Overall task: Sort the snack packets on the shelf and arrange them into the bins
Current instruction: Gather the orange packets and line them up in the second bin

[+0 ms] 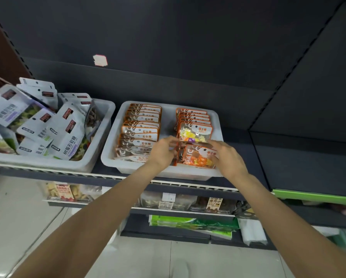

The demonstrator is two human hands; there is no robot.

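Two white bins on the shelf (248,155). Right bin (111,155) holds two rows of orange-edged packets stood on edge, tilted back, labels forward: left row (140,135) brown "stone candy", right row (194,119) yellow sugar candy. Looks split by type so each row reads from the front.

Left bin (99,157) is a loose heap of grey-white gummy packets (67,129), unsorted, some sticking up over the rim.

Both hands work at the front of the right row. Left hand (164,151): fingers curled, pinching the left edge of the front-most standing packet (195,133). Right hand (228,157): fingers partly curled over the right edge of the packet (198,159) leaning flatter in front of it; whether it pinches or just presses, can't tell.

My read: squaring up the last yellow packets so they stand in line with the row. Grey bin not yet tidied.
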